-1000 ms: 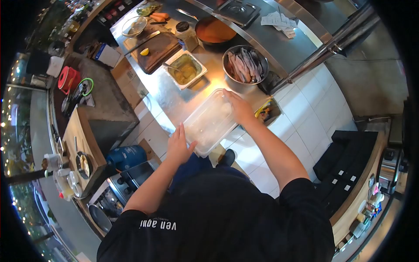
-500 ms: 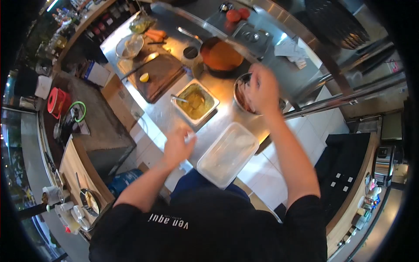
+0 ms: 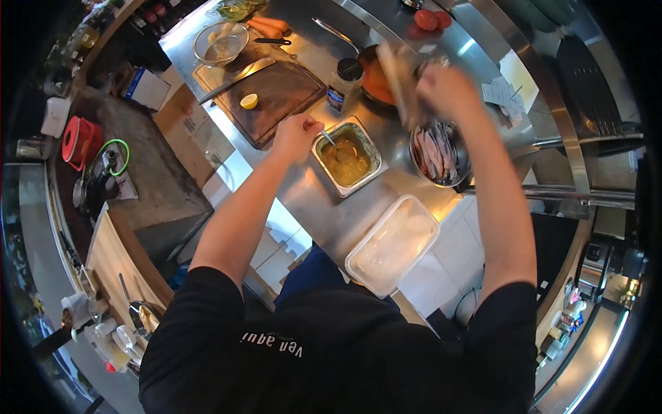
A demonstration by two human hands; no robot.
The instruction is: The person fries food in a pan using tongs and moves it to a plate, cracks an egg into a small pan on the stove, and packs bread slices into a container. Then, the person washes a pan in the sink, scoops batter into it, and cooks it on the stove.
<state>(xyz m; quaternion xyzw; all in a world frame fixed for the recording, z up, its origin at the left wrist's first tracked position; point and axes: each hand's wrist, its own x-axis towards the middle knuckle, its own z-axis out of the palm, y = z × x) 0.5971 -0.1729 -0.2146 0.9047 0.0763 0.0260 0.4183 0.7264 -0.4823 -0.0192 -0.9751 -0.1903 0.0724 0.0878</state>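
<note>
My left hand (image 3: 298,135) is closed, fingers pinched on the handle of a spoon (image 3: 327,136). The spoon's other end sits in a yellow-green sauce inside a square metal container (image 3: 376,165). My right hand (image 3: 445,88) is raised over the back right of the steel table, fingers closed and blurred. Beside its fingers a long pale strip (image 3: 400,86) is smeared by motion, its kind unclear. Below that hand stands a round metal bowl (image 3: 460,181) with several pinkish, silver-skinned fillets (image 3: 434,152), apparently fish. A pan (image 3: 374,77) of orange-red contents lies partly hidden behind the strip.
A lidded plastic tub (image 3: 393,245) sits at the table's near edge. Left of the container are a cutting board (image 3: 276,100), a knife (image 3: 238,79), a lemon half (image 3: 249,101) and a dark-lidded jar (image 3: 343,86). Carrots (image 3: 267,26) and a strainer (image 3: 221,45) lie farther back.
My left hand has moved forward and taken hold of the spoon. My right hand has lifted from the bowl toward the back, with the pale strip now beside it. The view has shifted too.
</note>
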